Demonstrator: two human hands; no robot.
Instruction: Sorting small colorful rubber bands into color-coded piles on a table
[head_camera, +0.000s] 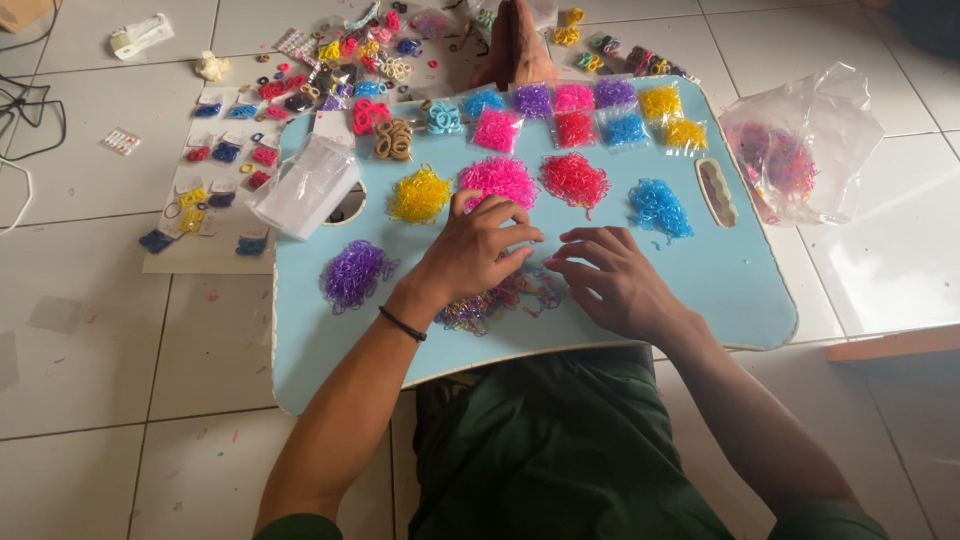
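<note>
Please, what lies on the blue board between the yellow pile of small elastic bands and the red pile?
In the head view, a pink pile lies between the yellow pile and the red pile on the blue board. The left hand reaches just below it.

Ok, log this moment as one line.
left hand: on mixed bands | right hand: beside, fingers on bands | sorted piles: yellow, pink, red, blue, purple | blue tray

On the light blue lap tray (740, 290): separate heaps of tiny rubber bands, purple heap (354, 273), yellow heap (419, 195), pink heap (498, 178), red heap (574, 179), blue heap (659, 208). Behind them, a row of small filled packets (575, 112) (one colour each). At the left edge, a stack of empty clear bags (305, 186). On the tiled floor (80, 330), a big clear bag (800, 145) at right, a cardboard sheet (205, 255) with more packets at left.
</note>
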